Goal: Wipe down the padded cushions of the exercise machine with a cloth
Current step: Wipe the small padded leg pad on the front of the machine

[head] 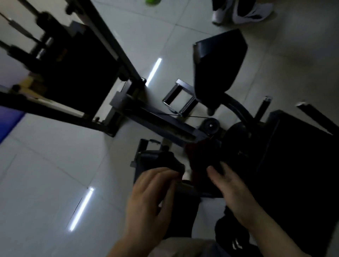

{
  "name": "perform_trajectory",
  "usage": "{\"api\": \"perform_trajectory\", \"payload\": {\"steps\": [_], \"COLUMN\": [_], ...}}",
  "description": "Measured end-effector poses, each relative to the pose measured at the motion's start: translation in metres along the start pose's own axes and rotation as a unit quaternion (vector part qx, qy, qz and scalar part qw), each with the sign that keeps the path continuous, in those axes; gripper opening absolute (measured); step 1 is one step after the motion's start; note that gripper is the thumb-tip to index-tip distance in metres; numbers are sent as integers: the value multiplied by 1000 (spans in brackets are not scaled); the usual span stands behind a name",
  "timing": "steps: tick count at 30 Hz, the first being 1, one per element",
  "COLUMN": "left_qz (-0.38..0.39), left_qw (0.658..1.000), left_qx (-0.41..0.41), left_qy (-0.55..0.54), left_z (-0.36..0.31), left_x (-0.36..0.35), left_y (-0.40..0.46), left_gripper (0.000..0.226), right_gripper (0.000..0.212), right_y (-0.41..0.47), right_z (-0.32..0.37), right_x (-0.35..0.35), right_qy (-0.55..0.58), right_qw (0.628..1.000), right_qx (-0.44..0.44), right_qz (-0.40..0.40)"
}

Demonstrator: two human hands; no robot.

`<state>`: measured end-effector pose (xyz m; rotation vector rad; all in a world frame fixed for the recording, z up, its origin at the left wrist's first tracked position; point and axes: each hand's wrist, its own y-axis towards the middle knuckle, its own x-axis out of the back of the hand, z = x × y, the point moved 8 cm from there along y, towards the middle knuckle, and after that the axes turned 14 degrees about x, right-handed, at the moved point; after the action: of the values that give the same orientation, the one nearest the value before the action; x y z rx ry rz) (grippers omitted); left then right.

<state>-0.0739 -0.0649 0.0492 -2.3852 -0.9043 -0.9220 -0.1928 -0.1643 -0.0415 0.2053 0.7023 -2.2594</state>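
While your left hand (148,198) and right hand (233,192) each pinch the dark cloth (200,159), dim light could hide missed spots on the cushions (220,60).

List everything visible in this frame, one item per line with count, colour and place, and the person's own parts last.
exercise machine frame: one, dark metal, across the centre
padded cushion: one, black, upper centre-right
large pad: one, black, right edge
weight stack: one, black, upper left
cloth: one, dark reddish, above the hands; grip unclear
shoes: two, white and black, top right
green object: one, top edge, cut off
floor tiles: pale grey, glossy
left hand: one, bottom centre
right hand: one, bottom centre-right
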Motion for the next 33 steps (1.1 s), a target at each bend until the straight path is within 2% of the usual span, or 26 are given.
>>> {"api": "perform_trajectory", "payload": {"steps": [1,2,4,6,8,9,11,12,14,16,18,20,23,25,27,30,33], "left_qz": [-29,-49,-23,86,160,178,180,180,194,197,196,193,178,158,134,77,37], "left_qw": [1000,998,978,904,817,800,807,816,836,851,857,854,846,845,837,821,814], "left_qx": [8,45,187,344,440,453,448,440,412,388,378,383,399,406,418,454,478], "left_qy": [-9,-22,-93,-238,-336,-351,-339,-330,-307,-294,-290,-295,-307,-311,-327,-338,-328], "left_z": [12,29,87,128,149,151,154,156,157,155,154,156,158,159,160,167,173], "left_x": [18,31,27,-9,-42,-48,-51,-51,-51,-51,-52,-53,-53,-53,-53,-54,-56], "left_y": [2,7,22,27,20,18,18,18,23,28,31,32,33,33,29,11,-6], "left_gripper": [19,19,21,34,58,65,63,60,58,54,56,63,62,62,56,49,52], "right_gripper": [33,39,50,57,53,49,43,38,29,23,26,30,27,19,20,20,31], "right_y": [1,2,5,14,30,39,64,81,116,140,143,133,101,91,98,116,138], "right_z": [-9,-21,-52,-71,-66,-57,-49,-48,-56,-73,-82,-86,-74,-63,-65,-94,-136], "right_x": [-28,-56,-104,-122,-126,-125,-114,-107,-93,-84,-78,-74,-73,-75,-82,-84,-77], "right_qy": [-25,-61,-210,-402,-467,-469,-454,-436,-365,-277,-219,-183,-104,-106,-128,-103,-141], "right_qw": [999,994,957,892,861,857,867,883,929,955,965,975,993,994,989,993,984], "right_qx": [1,13,69,125,182,206,204,172,52,-84,-131,-125,-52,8,32,-21,-86], "right_qz": [42,93,186,167,88,52,4,1,34,69,61,28,-2,25,70,59,60]}}
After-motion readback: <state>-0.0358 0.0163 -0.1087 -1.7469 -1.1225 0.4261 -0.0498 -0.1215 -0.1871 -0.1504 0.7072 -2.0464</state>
